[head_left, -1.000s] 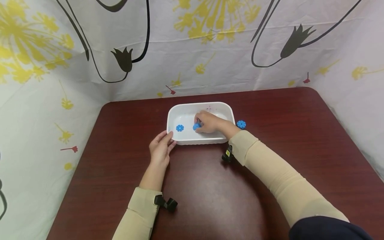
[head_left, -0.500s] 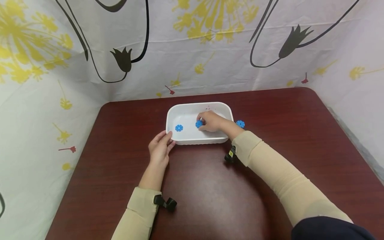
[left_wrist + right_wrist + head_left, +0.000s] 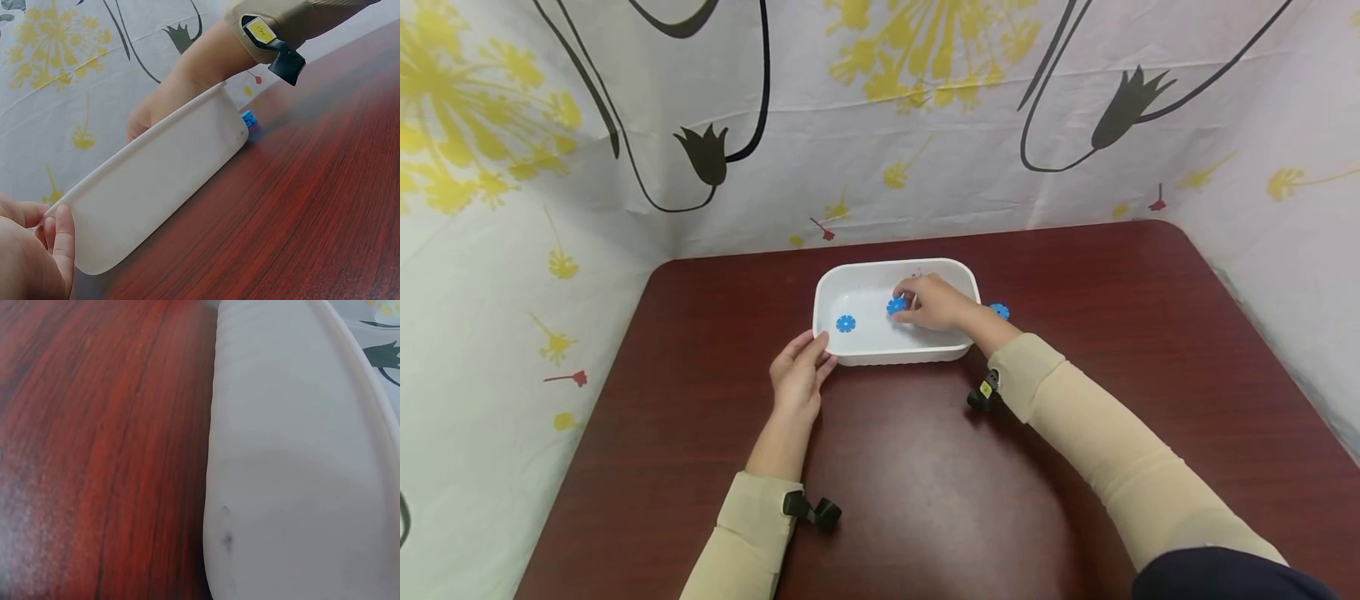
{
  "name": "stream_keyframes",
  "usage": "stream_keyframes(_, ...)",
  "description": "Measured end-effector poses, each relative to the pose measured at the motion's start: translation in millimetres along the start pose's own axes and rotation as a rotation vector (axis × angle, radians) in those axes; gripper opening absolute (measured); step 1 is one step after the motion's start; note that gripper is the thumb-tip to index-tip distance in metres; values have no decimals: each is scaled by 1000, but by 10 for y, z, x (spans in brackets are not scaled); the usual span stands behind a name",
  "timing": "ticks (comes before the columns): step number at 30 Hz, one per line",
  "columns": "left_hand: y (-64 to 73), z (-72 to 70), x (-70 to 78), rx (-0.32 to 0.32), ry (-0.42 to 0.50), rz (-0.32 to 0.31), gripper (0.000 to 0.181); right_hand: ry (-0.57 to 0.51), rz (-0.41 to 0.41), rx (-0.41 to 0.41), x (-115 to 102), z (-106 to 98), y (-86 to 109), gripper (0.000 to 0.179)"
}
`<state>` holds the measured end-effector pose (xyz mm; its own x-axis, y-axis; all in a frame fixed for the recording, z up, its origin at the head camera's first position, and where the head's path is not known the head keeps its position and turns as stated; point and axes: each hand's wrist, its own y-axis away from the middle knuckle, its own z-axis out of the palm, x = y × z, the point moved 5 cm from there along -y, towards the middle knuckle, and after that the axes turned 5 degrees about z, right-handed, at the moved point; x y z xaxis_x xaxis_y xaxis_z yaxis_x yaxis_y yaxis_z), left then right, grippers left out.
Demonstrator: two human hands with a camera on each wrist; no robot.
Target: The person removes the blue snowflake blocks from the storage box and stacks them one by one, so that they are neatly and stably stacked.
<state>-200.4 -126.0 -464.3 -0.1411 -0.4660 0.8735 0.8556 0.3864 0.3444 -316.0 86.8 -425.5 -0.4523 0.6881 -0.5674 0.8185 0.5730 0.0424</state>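
Note:
A white plastic basin (image 3: 891, 358) stands on the table. My left hand (image 3: 797, 375) pinches its front left corner, thumb over the rim and fingers against the outer wall, as the left wrist view also shows. Reaching over the front right rim, my right hand (image 3: 936, 304) pinches a blue notched disc (image 3: 896, 305) between thumb and fingers inside the basin. To its left, a second blue notched disc (image 3: 846, 323) lies flat on the basin's floor. The right wrist view is filled by the basin's outer wall (image 3: 294, 450) and table; the hand is hidden there.
Just outside the basin's right end, another blue notched piece (image 3: 999, 310) rests on the dark red wooden table (image 3: 700, 333), partly covered by my right forearm. A white cloth with yellow and dark flower prints (image 3: 880, 200) hangs behind and along both sides.
The right hand has shifted slightly right and away from me, bringing the pinched disc with it. The left hand keeps its hold on the basin's corner.

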Motion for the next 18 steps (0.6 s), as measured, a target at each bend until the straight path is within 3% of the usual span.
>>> stream_keyframes(18,13,4,-5,0,-9,-12,38,-122,-66,139,17,-183,151,32)
